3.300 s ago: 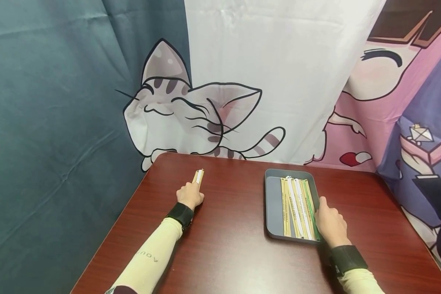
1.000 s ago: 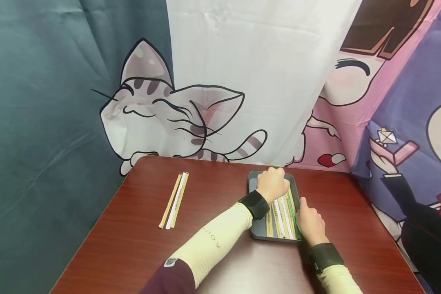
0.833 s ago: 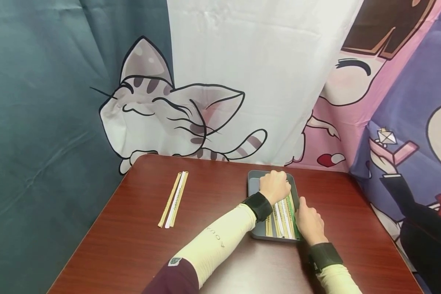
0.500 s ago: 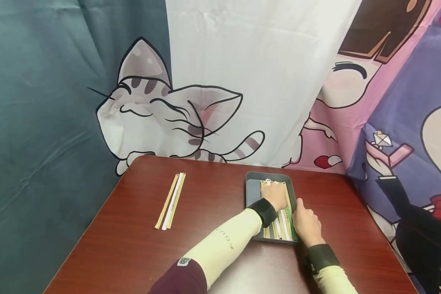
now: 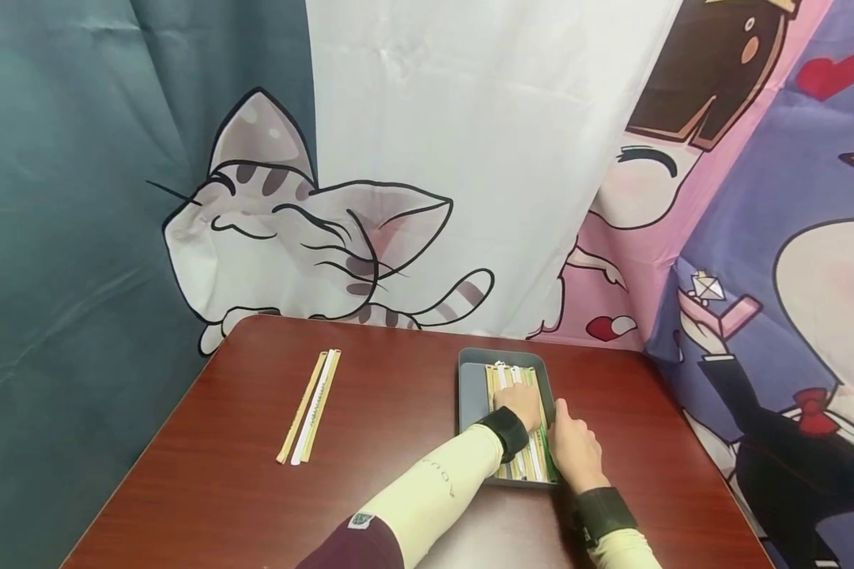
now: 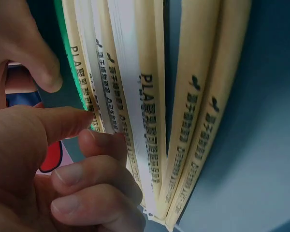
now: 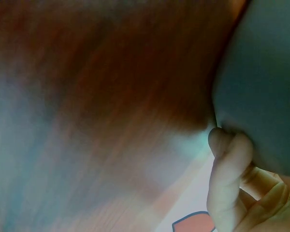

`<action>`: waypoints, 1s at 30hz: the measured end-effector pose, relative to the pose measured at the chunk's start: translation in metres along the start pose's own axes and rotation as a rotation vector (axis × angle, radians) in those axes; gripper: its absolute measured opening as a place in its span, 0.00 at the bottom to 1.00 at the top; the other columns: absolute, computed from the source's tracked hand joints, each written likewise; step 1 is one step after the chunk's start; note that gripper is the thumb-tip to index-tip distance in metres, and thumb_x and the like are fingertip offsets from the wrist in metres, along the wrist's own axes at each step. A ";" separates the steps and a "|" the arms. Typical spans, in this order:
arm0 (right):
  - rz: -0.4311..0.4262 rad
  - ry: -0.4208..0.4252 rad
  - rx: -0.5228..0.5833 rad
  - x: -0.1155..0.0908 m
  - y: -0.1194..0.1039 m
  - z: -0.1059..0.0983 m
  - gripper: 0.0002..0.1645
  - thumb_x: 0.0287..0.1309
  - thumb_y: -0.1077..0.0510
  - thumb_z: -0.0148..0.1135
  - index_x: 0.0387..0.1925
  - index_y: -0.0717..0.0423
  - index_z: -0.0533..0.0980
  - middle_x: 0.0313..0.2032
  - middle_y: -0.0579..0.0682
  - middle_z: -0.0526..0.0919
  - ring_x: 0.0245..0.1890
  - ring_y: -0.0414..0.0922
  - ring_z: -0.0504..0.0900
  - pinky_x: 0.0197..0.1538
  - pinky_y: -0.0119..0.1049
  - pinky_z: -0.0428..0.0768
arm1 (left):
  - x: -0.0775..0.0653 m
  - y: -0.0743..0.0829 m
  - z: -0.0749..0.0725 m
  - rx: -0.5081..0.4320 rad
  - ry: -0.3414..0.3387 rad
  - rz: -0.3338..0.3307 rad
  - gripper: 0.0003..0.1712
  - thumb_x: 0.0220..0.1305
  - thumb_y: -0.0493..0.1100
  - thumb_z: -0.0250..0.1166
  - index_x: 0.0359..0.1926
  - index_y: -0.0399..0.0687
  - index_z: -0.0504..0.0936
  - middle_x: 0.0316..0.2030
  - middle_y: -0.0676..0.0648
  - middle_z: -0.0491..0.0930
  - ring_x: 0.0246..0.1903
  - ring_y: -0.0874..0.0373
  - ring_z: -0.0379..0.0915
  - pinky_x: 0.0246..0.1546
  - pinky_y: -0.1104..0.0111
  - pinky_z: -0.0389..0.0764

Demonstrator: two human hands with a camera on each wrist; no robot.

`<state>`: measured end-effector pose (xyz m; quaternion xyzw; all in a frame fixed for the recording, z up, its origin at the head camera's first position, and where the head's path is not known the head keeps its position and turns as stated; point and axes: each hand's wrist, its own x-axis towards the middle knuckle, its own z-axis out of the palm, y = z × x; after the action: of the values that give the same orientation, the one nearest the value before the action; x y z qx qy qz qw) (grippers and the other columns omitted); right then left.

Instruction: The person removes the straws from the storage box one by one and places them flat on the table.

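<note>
A grey tray (image 5: 473,391) holds several paper-wrapped straws (image 6: 152,111), some yellowish, some white, with a green strip at the right side. My left hand (image 5: 519,405) reaches into it from above, fingers curled. In the left wrist view, that hand (image 6: 82,164) has its thumb and forefinger close together, pinching at a straw beside the green strip. My right hand (image 5: 575,446) grips the tray's right side, thumb at the rim; the right wrist view shows its fingers (image 7: 227,179) against the outer wall. Further left on the table lie several wrapped straws (image 5: 311,411), side by side.
The reddish-brown wooden table (image 5: 384,419) bears both the tray and the separate straws. A printed curtain (image 5: 398,237) with a cartoon cat hangs behind its far edge. The tray's left part shows bare grey floor.
My left hand left the straws on the table's left, crossed to the tray, then slid nearer to me along the straws there. My right hand has stayed on the tray's side. The view has shifted rightward.
</note>
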<state>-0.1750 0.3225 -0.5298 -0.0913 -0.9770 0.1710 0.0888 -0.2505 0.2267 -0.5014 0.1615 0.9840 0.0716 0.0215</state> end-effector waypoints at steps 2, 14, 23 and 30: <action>0.001 0.011 0.000 0.000 -0.002 0.002 0.13 0.66 0.64 0.57 0.50 0.57 0.66 0.23 0.61 0.78 0.20 0.59 0.79 0.19 0.51 0.72 | 0.000 -0.002 0.003 -0.005 0.017 0.003 0.06 0.59 0.50 0.71 0.36 0.58 0.90 0.33 0.52 0.88 0.30 0.58 0.83 0.21 0.59 0.77; 0.027 -0.012 -0.012 0.001 -0.003 0.001 0.13 0.68 0.62 0.56 0.49 0.57 0.65 0.25 0.63 0.79 0.22 0.62 0.80 0.20 0.53 0.73 | 0.009 -0.006 0.013 -0.040 -0.089 -0.029 0.05 0.59 0.49 0.71 0.36 0.58 0.89 0.34 0.52 0.88 0.32 0.57 0.84 0.27 0.58 0.79; 0.025 -0.023 -0.003 -0.001 -0.006 0.003 0.12 0.68 0.62 0.57 0.49 0.57 0.65 0.24 0.63 0.79 0.22 0.61 0.80 0.20 0.52 0.72 | 0.006 -0.014 0.013 -0.066 -0.093 -0.022 0.06 0.58 0.48 0.72 0.37 0.57 0.89 0.37 0.51 0.88 0.34 0.56 0.84 0.29 0.59 0.79; 0.027 -0.015 0.002 0.002 -0.004 -0.001 0.13 0.67 0.63 0.56 0.49 0.57 0.65 0.24 0.64 0.79 0.22 0.63 0.80 0.19 0.54 0.72 | 0.009 -0.026 -0.014 -0.117 -0.020 0.010 0.07 0.60 0.49 0.72 0.39 0.56 0.88 0.37 0.50 0.88 0.34 0.54 0.84 0.28 0.57 0.81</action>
<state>-0.1770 0.3196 -0.5271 -0.1028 -0.9761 0.1741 0.0792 -0.2676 0.2036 -0.4913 0.1658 0.9770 0.1276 0.0405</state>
